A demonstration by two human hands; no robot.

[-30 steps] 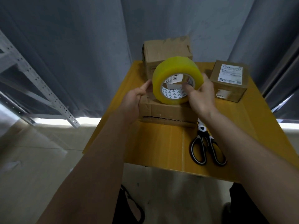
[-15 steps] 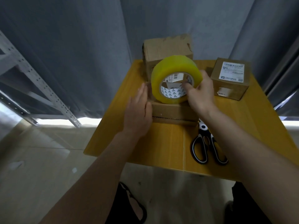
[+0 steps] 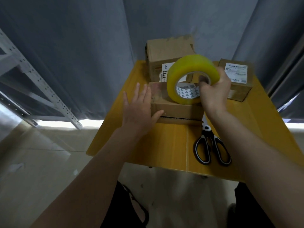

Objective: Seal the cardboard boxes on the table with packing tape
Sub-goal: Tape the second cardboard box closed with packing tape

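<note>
— Grey curtains hang behind our yellow tabletop, with a metal rack off to the left. Where do we stand in the job?

— We judge we are laying the first strip on the flat box nearest us. A shiny band on its top at the left end looks like tape already stuck down, though blur keeps us from being sure. Two more boxes wait: the tall box at the far edge and the labelled box at the far right.

— And our hands?

— Our left hand is spread flat, fingers straight, lying against the left end of the flat box, with the thumb touching its near face. It grips nothing; it seems to steady the box. Our right hand has the tape roll, fingers hooked through the core and curled round the rim. The roll stands tilted on edge over the right part of the flat box's top, touching it or just above; we cannot tell which.

— What does the next move call for?

— Drawing the roll rightward along the seam while the left hand keeps the box from sliding, then pressing the strip flat. After that we would want the scissors, lying near right on the tabletop, to cut it free.
</note>
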